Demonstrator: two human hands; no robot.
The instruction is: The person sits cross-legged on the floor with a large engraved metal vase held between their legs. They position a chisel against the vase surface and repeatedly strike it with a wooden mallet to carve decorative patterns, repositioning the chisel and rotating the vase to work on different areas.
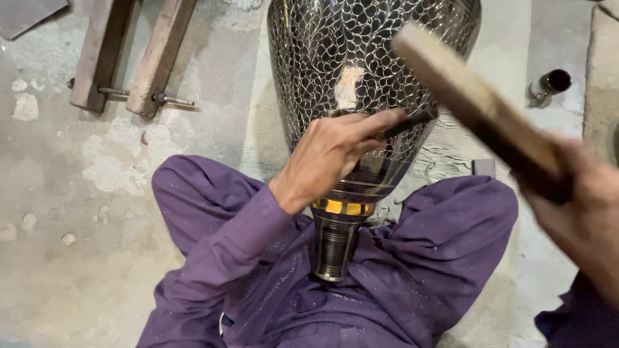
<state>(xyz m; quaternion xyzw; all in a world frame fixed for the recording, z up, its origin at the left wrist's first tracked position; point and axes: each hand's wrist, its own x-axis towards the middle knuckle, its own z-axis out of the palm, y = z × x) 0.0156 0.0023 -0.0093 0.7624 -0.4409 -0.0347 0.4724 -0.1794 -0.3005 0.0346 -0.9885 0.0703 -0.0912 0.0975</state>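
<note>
Upper left: two wooden beams (132,55) joined by a metal bolt (129,95) lie on the concrete floor (58,258). Centre: the engraved black metal vase (361,71) lies between the person's purple-clad legs (213,193). The left hand (329,154) is closed around a thin dark chisel (407,124), tip against the vase wall. Right: the right hand (580,212) grips a blurred wooden mallet (477,100), apparently raised. A metal tube (551,84) lies beyond.

Packages: none visible around the engraved black metal vase (361,84).
Labels: none on the vase or beside it.
Signs: none near the vase.
Screens: none near the vase.
</note>
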